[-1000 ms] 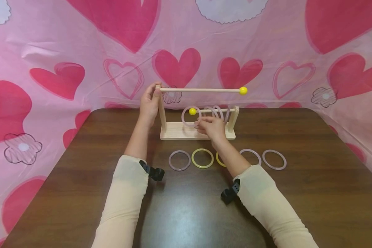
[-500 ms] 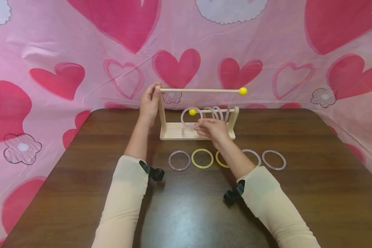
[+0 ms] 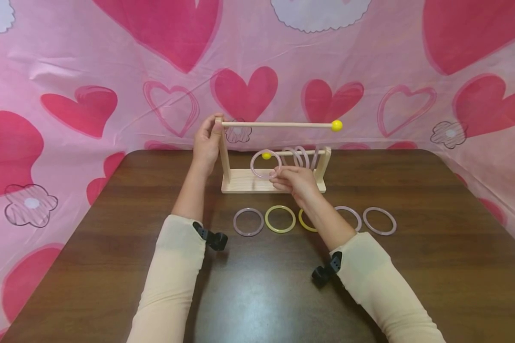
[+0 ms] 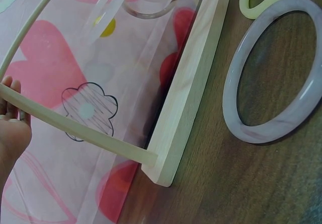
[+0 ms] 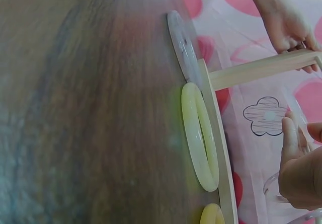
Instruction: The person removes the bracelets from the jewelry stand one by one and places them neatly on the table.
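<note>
My left hand [image 3: 207,143] holds the top of the tall left post of a wooden stand [image 3: 249,182]. From that post a long upper rod [image 3: 279,125] runs right to a yellow ball. My right hand [image 3: 298,183] pinches the lower right edge of a pale lilac ring [image 3: 252,166]. The ring stands upright at the yellow ball [image 3: 266,156] that ends the lower rod; whether it encircles the ball or is in front of it, I cannot tell. Several similar rings [image 3: 306,157] hang on the lower rod, partly hidden behind my right hand.
A row of rings lies on the brown table [image 3: 257,290] before the stand: a purple ring [image 3: 235,222], a yellow ring [image 3: 281,232], another yellow one partly under my right forearm, and two purple ones to the right. A pink heart-patterned cloth [image 3: 163,76] hangs behind.
My right hand and the pinched ring have shifted slightly down and toward me, so the yellow ball now shows near the ring's top. My left hand and the stand have not moved.
</note>
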The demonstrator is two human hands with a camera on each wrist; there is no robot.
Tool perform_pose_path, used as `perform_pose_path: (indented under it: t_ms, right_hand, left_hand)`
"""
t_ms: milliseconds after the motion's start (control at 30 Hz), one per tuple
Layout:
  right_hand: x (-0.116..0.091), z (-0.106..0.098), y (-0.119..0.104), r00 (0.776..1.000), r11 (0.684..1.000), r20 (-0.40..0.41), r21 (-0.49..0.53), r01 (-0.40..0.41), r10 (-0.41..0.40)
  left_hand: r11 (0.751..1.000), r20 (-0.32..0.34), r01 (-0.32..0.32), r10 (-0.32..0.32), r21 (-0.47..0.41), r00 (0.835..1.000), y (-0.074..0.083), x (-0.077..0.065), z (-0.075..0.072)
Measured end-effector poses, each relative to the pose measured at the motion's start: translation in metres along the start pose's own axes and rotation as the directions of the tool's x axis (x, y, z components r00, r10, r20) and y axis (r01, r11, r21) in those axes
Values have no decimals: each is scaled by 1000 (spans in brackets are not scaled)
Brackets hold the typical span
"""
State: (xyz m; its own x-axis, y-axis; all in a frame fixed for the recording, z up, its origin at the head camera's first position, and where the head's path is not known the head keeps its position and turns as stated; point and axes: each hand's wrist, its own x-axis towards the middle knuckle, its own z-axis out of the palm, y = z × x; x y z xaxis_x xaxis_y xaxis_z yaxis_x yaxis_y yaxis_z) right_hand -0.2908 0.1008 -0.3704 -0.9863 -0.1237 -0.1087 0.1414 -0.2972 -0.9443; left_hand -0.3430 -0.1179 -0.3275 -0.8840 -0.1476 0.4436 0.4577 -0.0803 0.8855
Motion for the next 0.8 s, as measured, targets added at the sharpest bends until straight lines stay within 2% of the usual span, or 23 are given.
perform_pose_path:
  t_ms: [367, 800]
  right_hand:
    - [-3, -4, 2, 1000, 999, -14, -37, -10, 9]
    - [-8, -9, 3, 999, 999, -15, -29, -37, 37]
  left_hand:
    - [1000, 12, -27, 27, -13, 1000, -2, 0, 0]
    - [1000, 2, -16, 16, -1, 1000, 0, 0, 1]
